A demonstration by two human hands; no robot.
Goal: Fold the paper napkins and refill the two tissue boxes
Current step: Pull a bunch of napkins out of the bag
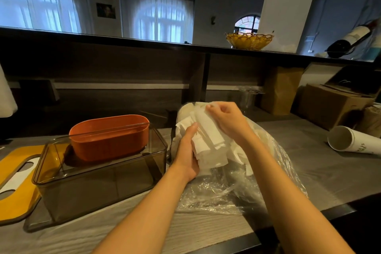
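Left hand point(186, 155) cups a loose stack of white paper napkins point(208, 142) from beneath, thumb laid along its near side; right hand point(227, 118) pinches the stack's top edge, apparently through the clear plastic bag point(247, 181) crumpled on the counter point(206, 233). Farther left stands a smoky transparent tissue box point(99, 183) with an orange tissue box point(109, 137) set inside it, beside a yellow lid point(14, 181). Far right lie paper cups point(348, 140).

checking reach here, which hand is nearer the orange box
Left. The left hand holds the napkins just right of the orange box; the right hand is farther right, beyond the napkins.
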